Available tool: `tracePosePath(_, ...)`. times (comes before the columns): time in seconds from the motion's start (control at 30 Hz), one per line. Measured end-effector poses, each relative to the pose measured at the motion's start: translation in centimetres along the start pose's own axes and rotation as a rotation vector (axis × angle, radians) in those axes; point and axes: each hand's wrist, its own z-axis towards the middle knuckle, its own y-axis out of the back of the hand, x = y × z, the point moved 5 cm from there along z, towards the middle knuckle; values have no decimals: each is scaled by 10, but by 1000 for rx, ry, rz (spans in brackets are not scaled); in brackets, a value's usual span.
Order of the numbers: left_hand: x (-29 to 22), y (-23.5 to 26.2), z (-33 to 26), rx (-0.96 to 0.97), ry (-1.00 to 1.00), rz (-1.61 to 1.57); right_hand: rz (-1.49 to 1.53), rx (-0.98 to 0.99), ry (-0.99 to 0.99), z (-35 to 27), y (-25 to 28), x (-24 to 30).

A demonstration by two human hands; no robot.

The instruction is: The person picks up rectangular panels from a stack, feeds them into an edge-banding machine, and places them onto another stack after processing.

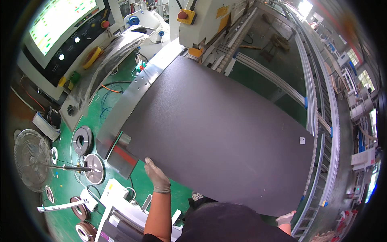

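A large dark grey panel with a small white label spans the middle of the view. My left hand, in a pale glove, grips its near edge towards the left, and its fingers are partly hidden beneath. At the panel's near right corner, my right hand, gloved too, holds the edge from below. The left part of the panel overlaps a shiny metal table strip. Its far left corner reaches the base of the machine head, while the right end lies by a row of rollers.
A control console with a lit screen stands at far left. Red stop buttons sit on the machine. A fan, edging-tape rolls and cables occupy the green floor. Aluminium rails run along the right. White equipment stands near my left arm.
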Motion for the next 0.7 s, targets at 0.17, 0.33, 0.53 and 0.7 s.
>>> tracePosePath(0.17,2,-24,11,49,-8,201,-63,-28,19,11,-40,12)
tracePosePath(0.33,-10,-64,31,177,-126,721,-47,-96,37,48,-67,28)
tracePosePath(0.53,-2,-119,70,384,-199,918,-13,-163,70,94,-94,49)
tracePosePath(0.7,17,-181,79,389,138,592,1,-181,88,133,-128,64)
